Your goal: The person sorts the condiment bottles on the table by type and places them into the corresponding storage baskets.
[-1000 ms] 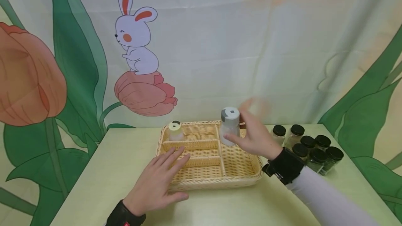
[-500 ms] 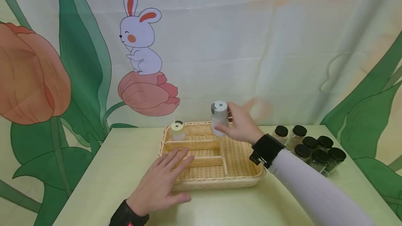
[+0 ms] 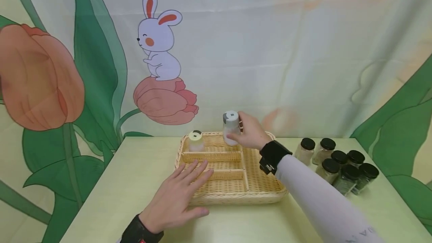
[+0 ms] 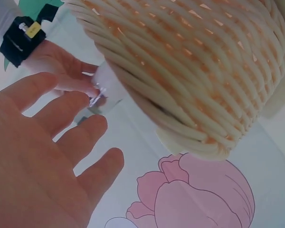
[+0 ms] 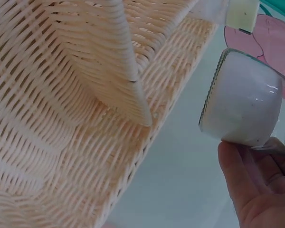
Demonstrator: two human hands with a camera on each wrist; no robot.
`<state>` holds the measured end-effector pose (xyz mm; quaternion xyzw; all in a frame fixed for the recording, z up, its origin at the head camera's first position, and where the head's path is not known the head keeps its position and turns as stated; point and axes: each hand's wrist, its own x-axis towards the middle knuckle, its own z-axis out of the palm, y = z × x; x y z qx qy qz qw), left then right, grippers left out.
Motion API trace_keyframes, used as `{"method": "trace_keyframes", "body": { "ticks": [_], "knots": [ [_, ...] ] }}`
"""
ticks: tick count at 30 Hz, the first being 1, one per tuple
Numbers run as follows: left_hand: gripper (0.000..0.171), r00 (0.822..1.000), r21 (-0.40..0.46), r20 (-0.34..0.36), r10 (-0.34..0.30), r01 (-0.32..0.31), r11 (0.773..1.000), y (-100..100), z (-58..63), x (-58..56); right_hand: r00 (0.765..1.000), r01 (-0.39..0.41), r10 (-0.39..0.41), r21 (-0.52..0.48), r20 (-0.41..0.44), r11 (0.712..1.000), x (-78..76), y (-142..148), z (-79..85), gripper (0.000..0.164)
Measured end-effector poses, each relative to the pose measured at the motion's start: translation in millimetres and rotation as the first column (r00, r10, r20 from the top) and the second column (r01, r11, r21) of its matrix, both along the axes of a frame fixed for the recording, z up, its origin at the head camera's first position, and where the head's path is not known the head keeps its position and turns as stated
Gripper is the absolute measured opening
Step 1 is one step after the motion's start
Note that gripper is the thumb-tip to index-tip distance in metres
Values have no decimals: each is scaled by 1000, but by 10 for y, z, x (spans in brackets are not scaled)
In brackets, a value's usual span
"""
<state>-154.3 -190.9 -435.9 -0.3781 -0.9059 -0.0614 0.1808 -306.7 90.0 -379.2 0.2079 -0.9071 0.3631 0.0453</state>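
Observation:
My right hand (image 3: 251, 132) pinches a clear seasoning jar (image 3: 231, 132) with white contents and a white-and-grey lid. The jar is upright over the right end of the back-left compartment of a divided wicker basket (image 3: 236, 198). In the right wrist view, the thumb and fingers grip the jar's sides and its base (image 5: 217, 90) hangs beyond the basket's rim. A second jar with a pale yellow lid (image 3: 195, 136) stands in that compartment's left corner. My left hand (image 3: 175, 196) lies spread at the basket's front-left rim, holding nothing, its fingers straight or slightly bent.
Several black-lidded glass jars (image 3: 347, 173) stand grouped on the table, right of the basket. A curtain with a rabbit (image 3: 156, 51) and tulips hangs close behind the table. Wicker dividers (image 3: 243, 171) split the basket into several compartments.
My right hand has carried the white-lidded jar leftward, from over the right compartment to over the back-left one. My left hand keeps its place by the basket. The head view has shifted slightly.

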Motion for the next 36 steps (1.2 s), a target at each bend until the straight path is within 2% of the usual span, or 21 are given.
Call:
{"method": "trace_keyframes", "body": {
  "ticks": [4,13,25,36],
  "knots": [
    [87,1000,-9,11,6,-6,1000,3,16,4,1000,16,-16,-2,12,1000,-61,-38,-84,63],
    [89,1000,5,-23,-18,18,1000,-30,34,2,999,33,-33,5,42,999,-164,-104,-304,64],
    [88,998,22,-53,-22,23,999,-36,33,1,998,14,-16,28,55,999,-154,-164,-427,59],
    [88,998,21,-61,-20,22,1000,-44,28,6,998,37,-40,52,59,998,-159,-179,-543,59]
  ]
}}
